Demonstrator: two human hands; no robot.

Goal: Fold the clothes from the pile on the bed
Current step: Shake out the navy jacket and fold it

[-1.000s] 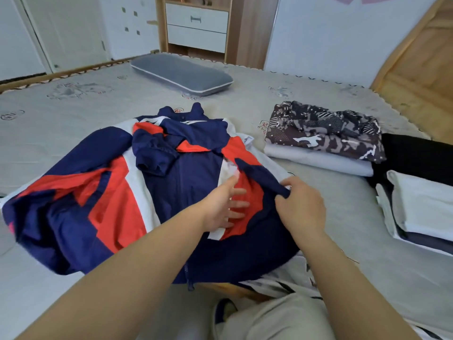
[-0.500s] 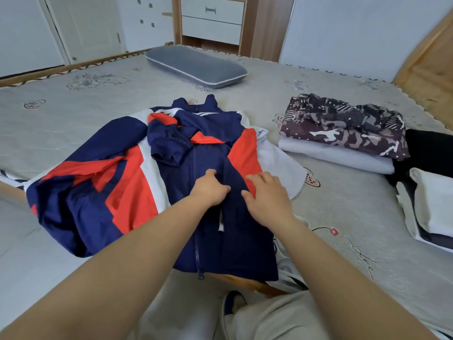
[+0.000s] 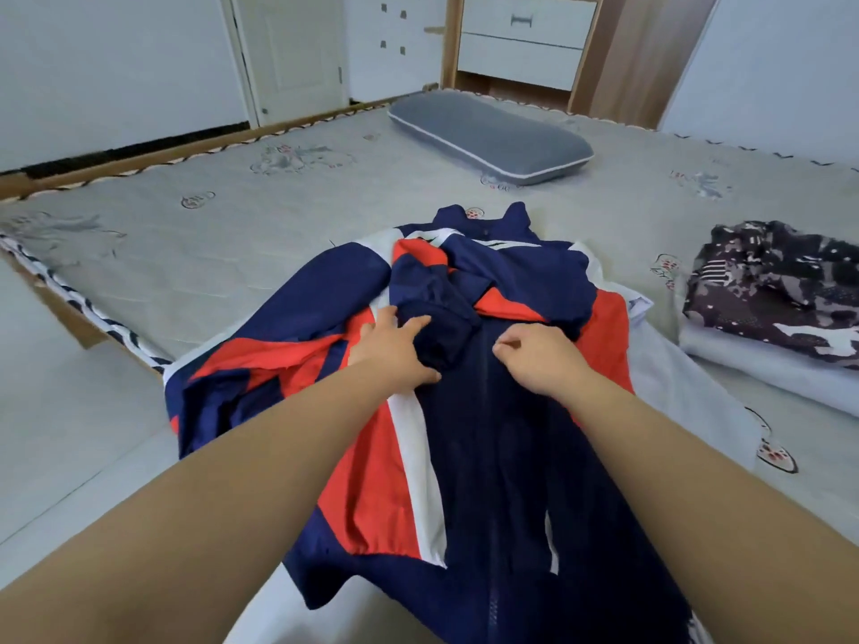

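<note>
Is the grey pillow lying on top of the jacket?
No, the grey pillow lies apart near the far edge of the bed, well beyond the jacket.

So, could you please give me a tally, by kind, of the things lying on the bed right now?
Jackets being folded: 1, the navy, red and white jacket
Folded garments stacked at the right: 2, the camouflage garment on the white garment
Other white cloth under the jacket: 1, the white cloth
Pillows: 1, the grey pillow
Total: 5
</note>
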